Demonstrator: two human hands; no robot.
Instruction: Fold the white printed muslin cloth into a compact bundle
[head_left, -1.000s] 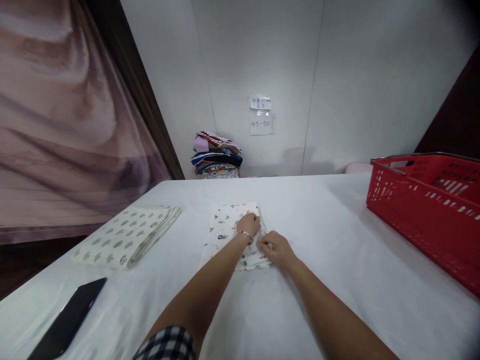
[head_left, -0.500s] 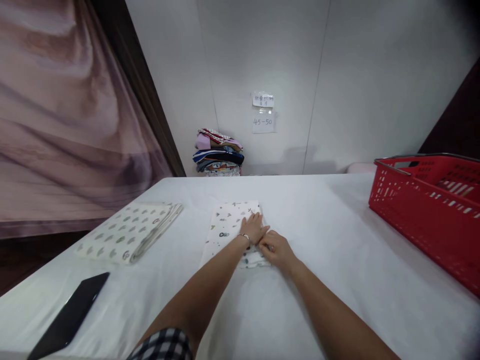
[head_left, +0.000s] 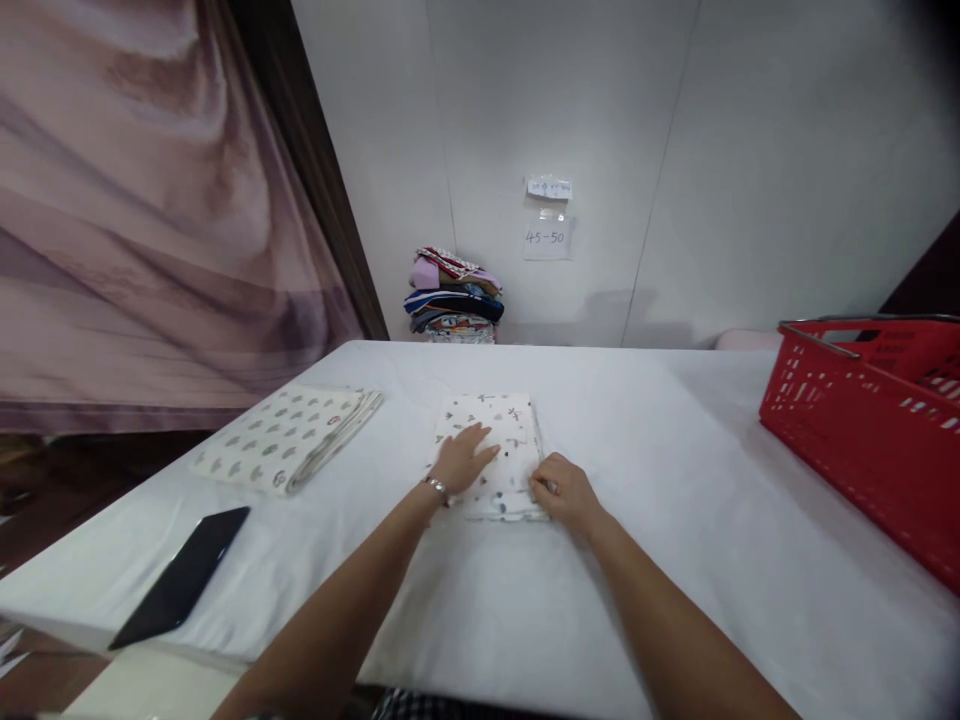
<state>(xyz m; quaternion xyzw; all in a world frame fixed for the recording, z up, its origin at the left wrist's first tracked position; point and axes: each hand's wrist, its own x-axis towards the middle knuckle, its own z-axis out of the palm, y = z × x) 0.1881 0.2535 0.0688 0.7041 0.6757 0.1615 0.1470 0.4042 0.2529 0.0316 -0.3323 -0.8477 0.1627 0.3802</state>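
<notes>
In front of me on the white table lies a folded white cloth with small grey and dark prints. My left hand rests flat on its left half, fingers spread, a bracelet at the wrist. At the cloth's near right edge my right hand is closed, thumb and fingers pinching the edge. Farther left lies a second folded cloth, cream with rows of grey-green prints, which neither hand touches.
A flat black object lies at the table's left front edge. The red plastic basket stands at the right. Against the wall behind the table is a stack of folded fabrics, near taped paper signs. A pink curtain hangs at left.
My left hand has slid left across the printed cloth, uncovering its middle and right side. My right hand stays at the right edge. The whole view has shifted slightly.
</notes>
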